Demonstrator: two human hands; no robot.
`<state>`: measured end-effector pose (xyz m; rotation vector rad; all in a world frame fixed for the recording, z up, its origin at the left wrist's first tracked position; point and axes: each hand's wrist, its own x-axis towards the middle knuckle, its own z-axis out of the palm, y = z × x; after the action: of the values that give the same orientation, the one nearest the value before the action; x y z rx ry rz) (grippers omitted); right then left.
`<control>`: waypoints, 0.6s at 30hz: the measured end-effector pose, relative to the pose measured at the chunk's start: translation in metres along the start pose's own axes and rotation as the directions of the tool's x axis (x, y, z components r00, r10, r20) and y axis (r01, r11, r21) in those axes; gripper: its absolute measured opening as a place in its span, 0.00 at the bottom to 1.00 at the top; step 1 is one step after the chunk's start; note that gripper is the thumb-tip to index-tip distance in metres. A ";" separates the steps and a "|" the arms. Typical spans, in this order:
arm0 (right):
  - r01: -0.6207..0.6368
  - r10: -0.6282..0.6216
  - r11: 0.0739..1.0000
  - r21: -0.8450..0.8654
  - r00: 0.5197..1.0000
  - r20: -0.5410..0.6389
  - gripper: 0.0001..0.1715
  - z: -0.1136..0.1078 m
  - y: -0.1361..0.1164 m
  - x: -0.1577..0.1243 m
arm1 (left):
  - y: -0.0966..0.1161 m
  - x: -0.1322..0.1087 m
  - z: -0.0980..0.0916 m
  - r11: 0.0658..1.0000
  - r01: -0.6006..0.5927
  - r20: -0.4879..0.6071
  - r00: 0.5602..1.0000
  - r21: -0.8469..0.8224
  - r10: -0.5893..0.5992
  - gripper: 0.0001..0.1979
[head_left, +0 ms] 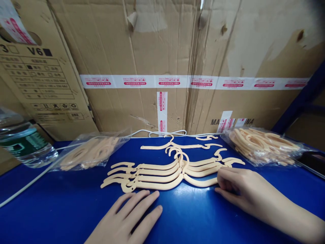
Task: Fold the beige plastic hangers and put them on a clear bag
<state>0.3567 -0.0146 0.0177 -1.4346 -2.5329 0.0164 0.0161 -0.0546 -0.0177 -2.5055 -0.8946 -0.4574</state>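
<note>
Several beige folding hangers lie in an overlapping row on the blue table, their hooks bunched at the centre. My right hand has its fingers closed on the right end of the nearest hanger; that end is hidden by the fingers. In front of the row's left side, my left hand rests flat with its fingers spread and holds nothing. Behind the row lies another hanger, apart from the others, with a loose curved beige piece to its right.
A clear bag of beige parts lies at left, and another plastic bag at right. A water bottle stands far left near a white cable. Cardboard boxes wall the back. A dark device lies at the right edge.
</note>
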 end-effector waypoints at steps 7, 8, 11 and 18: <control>0.020 -0.025 0.994 0.106 0.999 0.040 0.09 -0.003 -0.001 -0.001 | -0.012 0.005 -0.004 0.981 -0.175 -0.031 0.983 0.087 0.179 0.20; 0.021 -0.026 0.993 0.116 0.999 0.048 0.09 -0.003 -0.001 -0.001 | -0.013 0.006 -0.004 0.980 -0.177 -0.031 0.983 0.094 0.181 0.20; 0.030 -0.037 0.990 0.136 0.998 0.049 0.10 -0.003 -0.001 -0.001 | -0.013 0.006 -0.004 0.977 -0.192 -0.029 0.980 0.096 0.195 0.23; 0.057 -0.065 0.986 0.157 0.997 0.046 0.09 -0.002 -0.006 -0.002 | -0.014 0.008 -0.004 0.969 -0.213 -0.009 0.976 0.125 0.215 0.23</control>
<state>0.3533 -0.0197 0.0200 -1.3128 -2.5516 0.2379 0.0125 -0.0428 -0.0064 -2.4430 -0.6144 -0.3483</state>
